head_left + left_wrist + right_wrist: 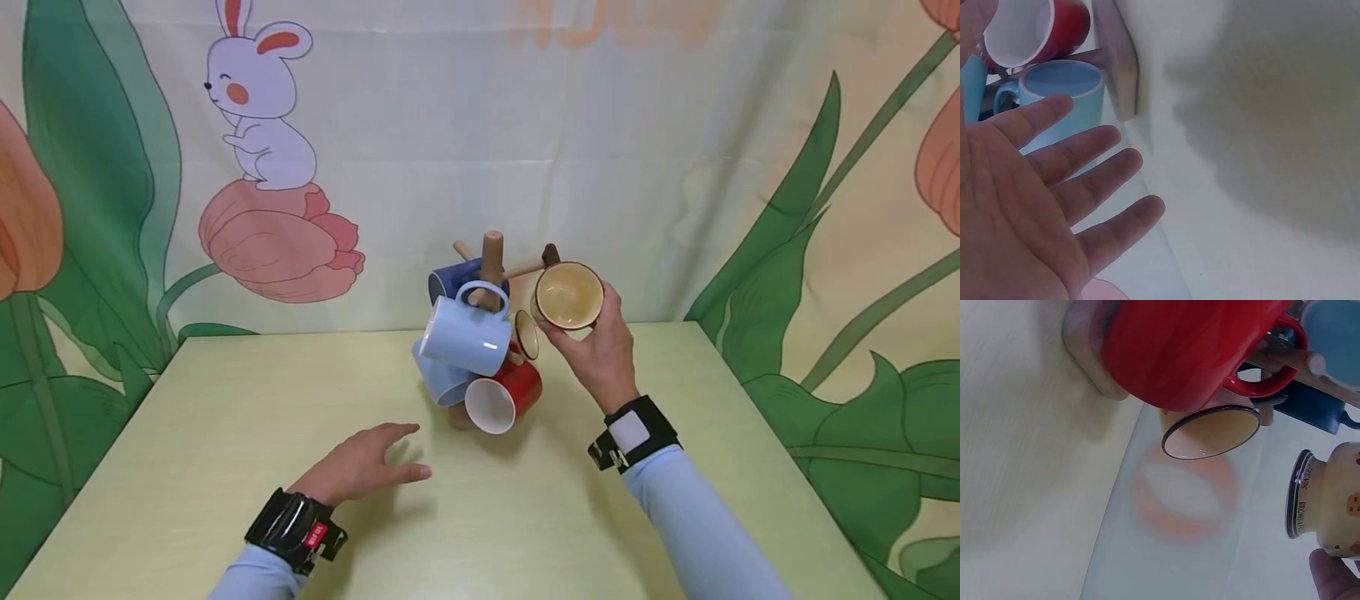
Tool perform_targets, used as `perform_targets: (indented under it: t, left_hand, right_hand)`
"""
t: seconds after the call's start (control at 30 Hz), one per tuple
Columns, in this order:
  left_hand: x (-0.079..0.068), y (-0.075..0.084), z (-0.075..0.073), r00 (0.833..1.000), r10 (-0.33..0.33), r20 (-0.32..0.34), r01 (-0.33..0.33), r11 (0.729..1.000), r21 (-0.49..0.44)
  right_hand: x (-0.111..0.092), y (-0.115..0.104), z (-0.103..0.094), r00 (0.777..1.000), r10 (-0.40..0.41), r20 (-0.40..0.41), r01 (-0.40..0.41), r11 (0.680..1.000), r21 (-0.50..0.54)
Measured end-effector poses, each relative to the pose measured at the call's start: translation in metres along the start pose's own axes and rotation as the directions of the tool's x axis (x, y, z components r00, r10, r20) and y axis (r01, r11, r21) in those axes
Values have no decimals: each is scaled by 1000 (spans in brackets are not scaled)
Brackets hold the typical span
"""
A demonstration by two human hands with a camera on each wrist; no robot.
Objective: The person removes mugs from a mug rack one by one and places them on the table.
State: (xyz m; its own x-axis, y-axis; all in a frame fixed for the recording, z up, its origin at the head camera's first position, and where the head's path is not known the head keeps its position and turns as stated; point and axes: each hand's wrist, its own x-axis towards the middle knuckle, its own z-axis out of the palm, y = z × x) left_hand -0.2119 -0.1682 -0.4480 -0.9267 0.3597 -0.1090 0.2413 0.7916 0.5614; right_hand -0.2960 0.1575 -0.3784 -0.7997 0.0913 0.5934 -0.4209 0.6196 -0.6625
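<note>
My right hand (600,350) grips a cream mug (567,296) with a dark rim and brown handle, its mouth facing the head camera. The handle sits at the tip of an upper peg of a wooden mug tree (492,258); I cannot tell if it is over the peg. On the tree hang a light blue mug (467,335), another light blue mug (442,379), a dark blue mug (447,282), a red mug (525,385) and a second cream mug (527,335), partly hidden. My left hand (360,462) hovers above the table with fingers extended, holding nothing.
The tree stands near the back of a pale table (300,392). Behind it hangs a printed curtain (420,125) with a rabbit and flowers. The red mug and the light blue mugs lean out toward the front of the table.
</note>
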Motion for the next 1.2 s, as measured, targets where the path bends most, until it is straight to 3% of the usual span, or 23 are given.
perform_targets:
  t: [0.3, 0.5, 1.0, 1.2]
  left_hand:
    - [-1, 12, -8, 999, -41, 4, 41, 998, 38]
    - [-3, 19, -8, 996, -80, 30, 79, 997, 25]
    - [-7, 23, -3, 994, -107, 36, 108, 994, -5]
    - [-11, 25, -4, 996, -86, 27, 86, 996, -5]
  right_hand:
    - [-10, -2, -19, 986, 163, -40, -161, 985, 58]
    - [-18, -2, -31, 976, 219, -22, -214, 969, 122]
    - [-45, -8, -50, 958, 280, 56, -286, 942, 177]
    - [-54, -12, -55, 952, 286, 107, -300, 941, 156]
